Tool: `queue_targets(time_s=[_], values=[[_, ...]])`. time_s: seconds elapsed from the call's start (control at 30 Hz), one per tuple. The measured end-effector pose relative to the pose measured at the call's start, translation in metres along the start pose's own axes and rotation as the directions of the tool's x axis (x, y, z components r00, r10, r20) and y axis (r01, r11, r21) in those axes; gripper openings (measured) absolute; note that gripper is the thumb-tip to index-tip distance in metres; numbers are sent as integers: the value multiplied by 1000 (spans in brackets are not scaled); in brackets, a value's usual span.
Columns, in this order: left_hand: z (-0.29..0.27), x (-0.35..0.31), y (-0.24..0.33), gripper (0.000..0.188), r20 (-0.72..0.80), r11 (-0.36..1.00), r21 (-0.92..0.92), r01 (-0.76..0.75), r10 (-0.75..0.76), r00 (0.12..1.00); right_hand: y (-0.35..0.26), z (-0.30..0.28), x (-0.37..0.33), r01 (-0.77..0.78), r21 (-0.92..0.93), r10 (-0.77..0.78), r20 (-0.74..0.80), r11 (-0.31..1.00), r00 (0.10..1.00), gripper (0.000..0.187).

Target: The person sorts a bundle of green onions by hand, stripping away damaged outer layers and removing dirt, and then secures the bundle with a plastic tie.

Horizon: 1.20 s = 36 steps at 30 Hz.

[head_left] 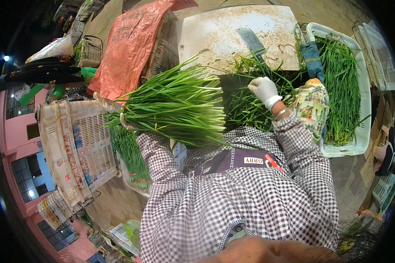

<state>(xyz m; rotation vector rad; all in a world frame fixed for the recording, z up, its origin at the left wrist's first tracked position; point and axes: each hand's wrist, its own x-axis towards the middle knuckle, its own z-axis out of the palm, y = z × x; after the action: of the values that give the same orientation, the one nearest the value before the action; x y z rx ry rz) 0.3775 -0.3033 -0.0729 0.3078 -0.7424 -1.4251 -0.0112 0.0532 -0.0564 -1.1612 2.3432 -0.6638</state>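
Observation:
My left hand (pixel 122 117), largely hidden beneath the leaves, is closed around a thick bunch of garlic chives (pixel 175 105). The green tips lie toward the left and the pale cut ends fan out to the right, above my lap. My right hand (pixel 265 92), in a white glove, hovers over loose chive leaves (pixel 250 107), with its fingers curled together. Whether anything is pinched in them is hidden. Beyond it, a cleaver (pixel 251 41) lies on a stained white board (pixel 206 26), its handle toward me.
A white crate (pixel 364 101) full of chives stands at my right, beside a patterned cloth sleeve or bag (pixel 310 105). An orange-red sack (pixel 127 44) covers a crate at the far left. Stacked plastic crates (pixel 81 140) stand at my left, near another container of chives (pixel 134 153).

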Motion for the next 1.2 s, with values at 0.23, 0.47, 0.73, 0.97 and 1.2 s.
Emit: queue_targets(time_s=[0.23,0.47,0.73,0.97,1.2], values=[[29,-11,-5,43,138,920,318,-228,193,971,-71,20,-52,-103,752,-218,316,651,924,25],[69,-28,15,38,71,960,-142,242,-233,970,-40,4,-41,99,678,-277,158,728,948,18],[96,-26,29,26,144,837,-221,500,-480,866,37,-29,-24,-97,-510,-132,-395,855,909,19],[39,0,12,33,126,803,-298,517,-504,855,-93,16,-67,278,682,-453,88,677,887,45],[-8,14,13,33,385,792,-293,536,-415,824,-92,48,-78,375,602,-618,262,705,741,38]])
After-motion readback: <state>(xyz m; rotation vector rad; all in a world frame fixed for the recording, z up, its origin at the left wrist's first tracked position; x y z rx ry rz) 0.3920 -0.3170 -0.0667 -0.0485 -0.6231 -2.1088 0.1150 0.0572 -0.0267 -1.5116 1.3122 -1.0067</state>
